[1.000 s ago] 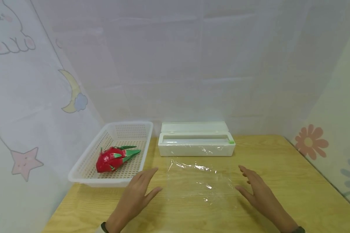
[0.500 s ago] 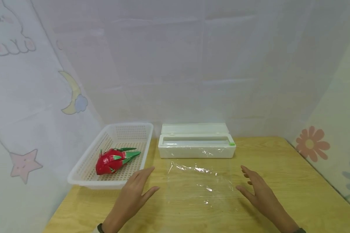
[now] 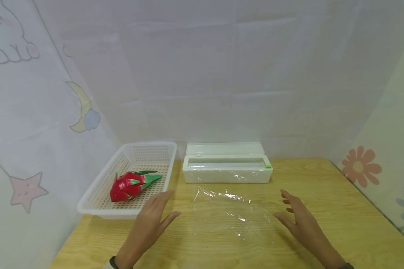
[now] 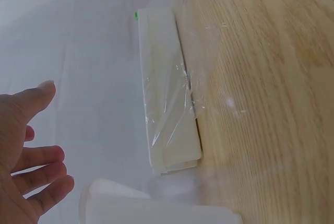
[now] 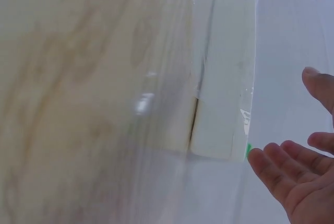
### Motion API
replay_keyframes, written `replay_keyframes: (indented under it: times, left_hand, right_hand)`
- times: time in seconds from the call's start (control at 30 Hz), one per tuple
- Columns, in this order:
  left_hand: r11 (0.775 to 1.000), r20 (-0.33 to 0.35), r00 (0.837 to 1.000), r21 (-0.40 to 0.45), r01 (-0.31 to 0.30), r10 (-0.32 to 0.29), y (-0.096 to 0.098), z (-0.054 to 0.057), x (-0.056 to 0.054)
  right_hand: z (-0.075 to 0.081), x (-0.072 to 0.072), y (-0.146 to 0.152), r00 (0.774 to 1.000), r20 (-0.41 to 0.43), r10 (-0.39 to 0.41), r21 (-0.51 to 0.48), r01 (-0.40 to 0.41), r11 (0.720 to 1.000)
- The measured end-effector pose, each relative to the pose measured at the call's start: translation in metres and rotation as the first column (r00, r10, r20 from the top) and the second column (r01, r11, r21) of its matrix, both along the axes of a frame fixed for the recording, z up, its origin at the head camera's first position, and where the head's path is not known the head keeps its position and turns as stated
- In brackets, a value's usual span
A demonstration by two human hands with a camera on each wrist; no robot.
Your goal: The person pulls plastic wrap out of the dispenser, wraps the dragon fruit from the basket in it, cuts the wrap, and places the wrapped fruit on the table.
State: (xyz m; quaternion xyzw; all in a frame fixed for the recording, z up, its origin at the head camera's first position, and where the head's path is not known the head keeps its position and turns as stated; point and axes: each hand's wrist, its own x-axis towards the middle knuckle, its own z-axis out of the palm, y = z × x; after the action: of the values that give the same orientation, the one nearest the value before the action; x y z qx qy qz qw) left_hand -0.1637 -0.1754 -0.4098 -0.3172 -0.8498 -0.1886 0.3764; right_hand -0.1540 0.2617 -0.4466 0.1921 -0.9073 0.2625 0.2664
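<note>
A sheet of clear plastic wrap (image 3: pixel 230 213) runs from the white wrap dispenser box (image 3: pixel 227 175) down over the wooden table, its near edge hard to make out. The box's lid (image 3: pixel 225 148) is raised, and a roll (image 3: pixel 226 164) shows inside. To the left of the sheet my left hand (image 3: pixel 149 220) hovers with fingers extended, holding nothing, near the basket's front corner. My right hand (image 3: pixel 299 220) is held off the sheet's right side, thumb apart from the fingers, also holding nothing. In the left wrist view the wrap (image 4: pixel 180 93) drapes over the box's front.
A white plastic basket (image 3: pixel 99 213) stands at the left with a red and green dragon fruit (image 3: pixel 131 185) in it. A green slider (image 3: pixel 268 166) sits at the box's right end. Fabric-covered walls (image 3: pixel 222 74) enclose the wooden table (image 3: pixel 323 194) at the back and sides.
My left hand has drifted left and slightly down, away from the wrap. The right hand has shifted a little to the right. The box, wrap and dragon fruit have stayed put.
</note>
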Motion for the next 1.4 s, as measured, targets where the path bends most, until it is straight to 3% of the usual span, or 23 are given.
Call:
replay_keyframes:
  times: [0.3, 0.6, 1.0, 1.4]
  left_hand:
    - [1.000, 0.005, 1.000, 0.006, -0.010, 0.010, -0.004, 0.001, 0.000]
    - [0.998, 0.039, 0.997, 0.015, -0.063, 0.063, -0.013, 0.002, -0.005]
    - [0.998, 0.028, 0.998, 0.022, -0.059, 0.058, -0.019, 0.005, -0.008]
    - [0.998, 0.026, 0.998, 0.016, -0.065, 0.064, -0.023, 0.007, -0.011]
  right_hand:
    - [0.000, -0.006, 0.004, 1.000, 0.006, 0.011, -0.029, -0.011, 1.000]
    - [0.000, -0.011, 0.010, 0.999, 0.046, 0.023, -0.117, -0.017, 0.993]
    - [-0.001, -0.014, 0.013, 0.998, 0.060, 0.026, -0.107, -0.020, 0.994]
    - [-0.001, -0.029, 0.021, 0.999, 0.048, 0.021, -0.112, -0.015, 0.994]
